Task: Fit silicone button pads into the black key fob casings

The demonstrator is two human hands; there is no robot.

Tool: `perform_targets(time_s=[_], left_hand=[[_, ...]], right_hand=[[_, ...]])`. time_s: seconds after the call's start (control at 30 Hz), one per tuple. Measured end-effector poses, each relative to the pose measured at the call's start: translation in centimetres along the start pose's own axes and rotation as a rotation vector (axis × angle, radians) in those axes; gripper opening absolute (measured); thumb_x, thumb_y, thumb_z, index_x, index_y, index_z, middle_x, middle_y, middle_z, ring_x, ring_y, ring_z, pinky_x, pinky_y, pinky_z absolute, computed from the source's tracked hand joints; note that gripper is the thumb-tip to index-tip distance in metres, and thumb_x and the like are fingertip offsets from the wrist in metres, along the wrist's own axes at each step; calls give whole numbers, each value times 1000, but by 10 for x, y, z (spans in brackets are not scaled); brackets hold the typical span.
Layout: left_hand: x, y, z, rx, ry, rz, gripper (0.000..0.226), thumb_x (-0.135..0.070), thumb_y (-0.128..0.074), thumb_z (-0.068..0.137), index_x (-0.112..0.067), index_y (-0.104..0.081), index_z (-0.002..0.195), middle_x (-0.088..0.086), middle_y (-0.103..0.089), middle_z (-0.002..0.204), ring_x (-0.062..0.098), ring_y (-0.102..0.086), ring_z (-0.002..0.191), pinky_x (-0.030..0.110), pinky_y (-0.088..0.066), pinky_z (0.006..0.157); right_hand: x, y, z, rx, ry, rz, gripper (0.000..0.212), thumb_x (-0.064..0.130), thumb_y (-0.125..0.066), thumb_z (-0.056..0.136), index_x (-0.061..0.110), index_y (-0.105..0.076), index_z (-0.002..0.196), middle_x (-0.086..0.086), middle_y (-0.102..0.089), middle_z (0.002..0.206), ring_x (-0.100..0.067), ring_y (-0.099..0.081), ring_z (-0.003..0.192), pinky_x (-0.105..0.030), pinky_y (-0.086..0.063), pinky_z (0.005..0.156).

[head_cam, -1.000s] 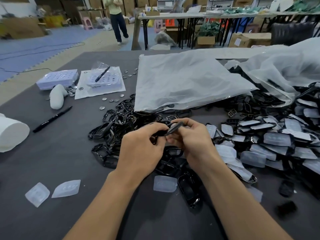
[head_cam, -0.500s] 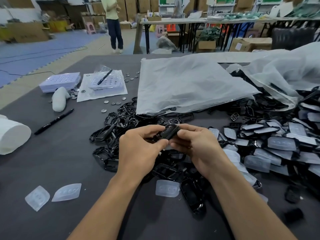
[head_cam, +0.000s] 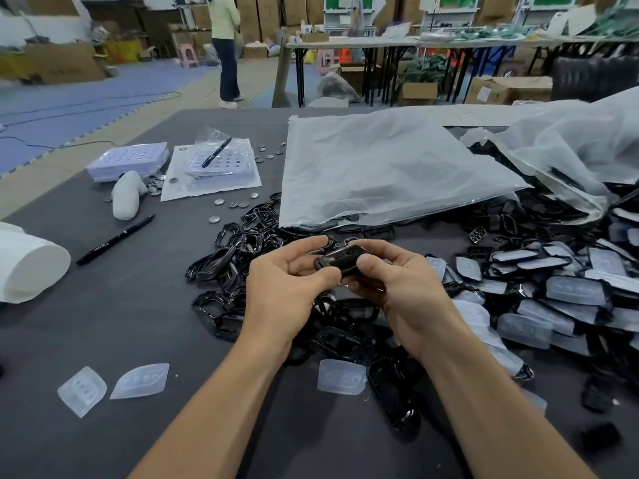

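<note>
Both hands hold one black key fob casing (head_cam: pixel 342 259) above the middle of the table. My left hand (head_cam: pixel 287 288) pinches its left end between thumb and fingers. My right hand (head_cam: pixel 397 281) grips its right side, thumb on top. Whether a pad sits inside the casing is hidden. A heap of empty black casings (head_cam: pixel 242 250) lies under and left of my hands. Casings with translucent silicone pads (head_cam: pixel 574 290) are piled on the right. A loose pad (head_cam: pixel 341 377) lies just in front of my wrists, and two more pads (head_cam: pixel 140 381) lie at the front left.
A large clear plastic bag (head_cam: pixel 380 167) lies flat behind the heap, another bag (head_cam: pixel 570 143) at the right. A black marker (head_cam: pixel 116 239), a white roll (head_cam: pixel 31 267), coin cells (head_cam: pixel 235 203) and white trays (head_cam: pixel 128 160) sit at the left. A person stands beyond the table.
The casing has turned from edge-on to lying flatter between my hands, and my thumbs have shifted onto it. My head moved a little closer.
</note>
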State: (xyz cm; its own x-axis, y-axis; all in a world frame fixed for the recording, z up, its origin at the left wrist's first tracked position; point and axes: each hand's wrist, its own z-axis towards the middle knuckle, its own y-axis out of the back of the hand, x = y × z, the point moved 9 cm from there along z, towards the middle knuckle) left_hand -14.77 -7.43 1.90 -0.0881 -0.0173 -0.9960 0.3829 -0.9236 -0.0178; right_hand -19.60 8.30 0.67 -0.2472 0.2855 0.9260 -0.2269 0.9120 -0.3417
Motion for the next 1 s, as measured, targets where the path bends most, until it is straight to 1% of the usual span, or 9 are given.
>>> perform_targets(time_s=[0.13,0.27,0.33,0.4,0.47,0.6,0.8,0.93,1.0], left_hand=[[3,-1,0,-9,25,-55,49,13,-80,76,-22,-77,108,5,-81,86,19,-76,74,37,-63,78],[0,-4,-1,24,26,-181,49,20,-75,77,-19,-77,106,9,-81,90,18,-76,76,29,-63,75],[0,-6,-1,39,44,-230,44,18,-75,78,-17,-77,105,10,-81,87,17,-75,74,26,-62,73],[1,-7,-1,33,70,-261,36,15,-76,79,-14,-78,101,9,-80,83,13,-74,70,20,-59,64],[2,-8,-1,33,89,-268,30,11,-77,80,-13,-78,98,8,-80,83,11,-74,70,17,-57,61],[1,-8,-3,33,77,-227,29,9,-80,80,-15,-79,96,9,-80,85,12,-75,71,16,-56,61],[-2,-7,-3,34,28,-127,30,5,-82,79,-19,-83,96,13,-79,83,14,-69,63,18,-55,63],[-2,-10,-5,42,29,-121,23,0,-82,82,-22,-84,89,10,-80,82,13,-74,68,17,-55,60],[-1,-9,-5,34,43,-99,24,1,-83,81,-22,-84,90,9,-80,82,14,-76,70,17,-55,60]], right_hand=[[0,0,-3,-29,11,-32,18,-8,-62,94,2,-70,108,-10,-76,81,-16,-69,65,-21,-57,61],[4,1,-4,-41,25,-106,12,-4,-67,92,6,-73,88,-10,-72,74,-14,-65,59,-21,-54,57],[3,1,-3,-28,3,-43,19,2,-66,93,12,-74,79,-10,-73,76,-15,-65,60,-25,-54,63],[1,-2,-3,1,-31,53,21,10,-64,96,12,-77,79,-13,-74,81,-17,-65,62,-28,-54,69],[-1,-3,-3,12,-63,134,24,15,-63,97,9,-79,80,-15,-75,84,-18,-64,62,-28,-55,64],[-2,-2,-3,-15,-82,141,32,18,-64,97,11,-82,71,-16,-76,84,-18,-63,59,-26,-54,58],[6,7,-2,-85,5,-127,34,22,-65,99,16,-81,70,-11,-76,74,-17,-62,58,-28,-51,63],[15,8,-2,-84,120,-336,27,22,-70,96,9,-80,74,-12,-73,65,-15,-58,55,-20,-46,52],[13,7,-3,-60,114,-285,24,19,-73,93,12,-79,71,-11,-71,66,-13,-56,54,-18,-45,51]])
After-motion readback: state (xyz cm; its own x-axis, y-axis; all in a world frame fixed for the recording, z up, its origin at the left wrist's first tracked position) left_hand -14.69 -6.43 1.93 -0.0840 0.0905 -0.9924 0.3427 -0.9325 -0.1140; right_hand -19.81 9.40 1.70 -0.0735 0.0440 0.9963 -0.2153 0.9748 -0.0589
